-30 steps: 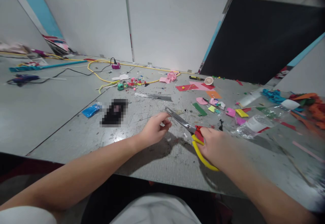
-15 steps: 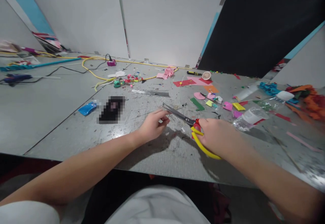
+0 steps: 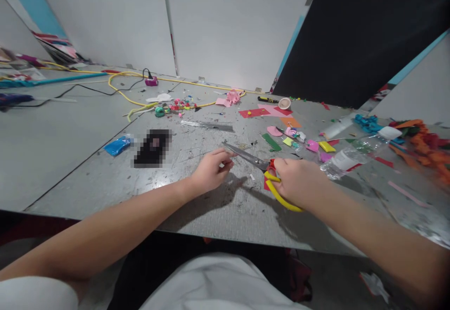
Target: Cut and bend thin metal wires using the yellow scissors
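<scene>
My right hand [image 3: 298, 181] is wrapped round the yellow and red handles of a pair of scissors [image 3: 248, 156], above the table. The blades point left and lie close together, with their tips just beyond my left fingertips. My left hand [image 3: 212, 171] is pinched closed beside the blades; what it holds is too small to make out. A faint thin line like a wire shows to the left of its fingers, and I cannot tell whether it is held. Behind my hands lies a bundle of thin silvery wires [image 3: 207, 126].
A pixelated dark object [image 3: 152, 148] and a blue packet [image 3: 117, 146] lie on the left. On the right are a plastic bottle [image 3: 346, 160], paper scraps [image 3: 271, 142] and orange material [image 3: 418, 148]. A yellow cable [image 3: 123, 95] runs along the back by white panels [image 3: 239, 28].
The view has shifted slightly, so things on the table appear a little higher and further left. Both hands keep nearly the same pose, and the scissors stay beside the left fingertips.
</scene>
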Demonstrator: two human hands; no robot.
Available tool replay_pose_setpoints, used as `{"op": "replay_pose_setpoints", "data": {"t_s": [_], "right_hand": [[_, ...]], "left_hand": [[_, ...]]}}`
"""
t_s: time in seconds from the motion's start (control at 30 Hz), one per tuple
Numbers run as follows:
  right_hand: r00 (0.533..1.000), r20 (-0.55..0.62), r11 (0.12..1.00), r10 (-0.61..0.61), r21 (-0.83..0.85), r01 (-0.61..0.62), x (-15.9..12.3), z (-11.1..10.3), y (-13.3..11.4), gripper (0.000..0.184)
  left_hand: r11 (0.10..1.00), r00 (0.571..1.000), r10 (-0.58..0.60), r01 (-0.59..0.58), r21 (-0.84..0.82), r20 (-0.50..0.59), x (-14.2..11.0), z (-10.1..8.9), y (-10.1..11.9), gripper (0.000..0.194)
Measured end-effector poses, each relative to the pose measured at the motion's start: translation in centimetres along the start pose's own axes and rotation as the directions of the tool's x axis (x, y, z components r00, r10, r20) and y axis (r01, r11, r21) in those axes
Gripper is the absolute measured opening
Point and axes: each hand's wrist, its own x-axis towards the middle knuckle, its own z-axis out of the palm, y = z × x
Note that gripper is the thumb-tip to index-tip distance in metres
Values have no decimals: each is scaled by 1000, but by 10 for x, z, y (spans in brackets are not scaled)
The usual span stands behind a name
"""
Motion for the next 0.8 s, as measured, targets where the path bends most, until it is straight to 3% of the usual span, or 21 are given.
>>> {"op": "replay_pose_setpoints", "data": {"t_s": [0.1,0.23,0.37,0.5,0.67,0.8], "right_hand": [[1000,-31,1000,4,12,-4,-4,-2,-4,20],[998,18,996,59,62,-60,-5,2,-5,23],[982,83,967,169,177,-182,-1,20,7,42],[951,153,929,269,220,-298,3,46,24,41],[952,176,915,250,280,-292,7,76,37,36],[962,185,906,201,338,-254,14,77,47,36]], "left_hand": [[999,999,-33,33,-7,0,0,-1,0,12],[996,997,-78,78,-30,-8,0,0,-1,25],[994,994,-106,106,-36,-8,1,-1,-2,34],[990,990,-139,138,-42,-27,3,-2,-4,33],[981,982,-186,184,-60,-24,6,-2,-10,31],[961,967,-255,250,-114,-23,11,-6,-15,31]]}}
